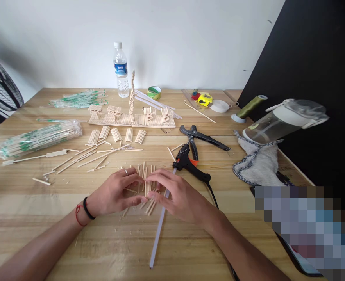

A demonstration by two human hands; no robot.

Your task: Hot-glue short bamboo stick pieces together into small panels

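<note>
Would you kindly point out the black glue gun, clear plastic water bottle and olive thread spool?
black glue gun (189,164), head view, body.
clear plastic water bottle (120,69), head view, blue label.
olive thread spool (251,106), head view, wound thread.

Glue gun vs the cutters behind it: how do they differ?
The glue gun is black with orange at its trigger; the cutters are all dark. The glue gun has a pale glue stick out its back and a cord; the cutters have neither, and their handles lie spread. The glue gun lies closer to the right hand than the cutters. Both lie flat on the wooden table.
</note>
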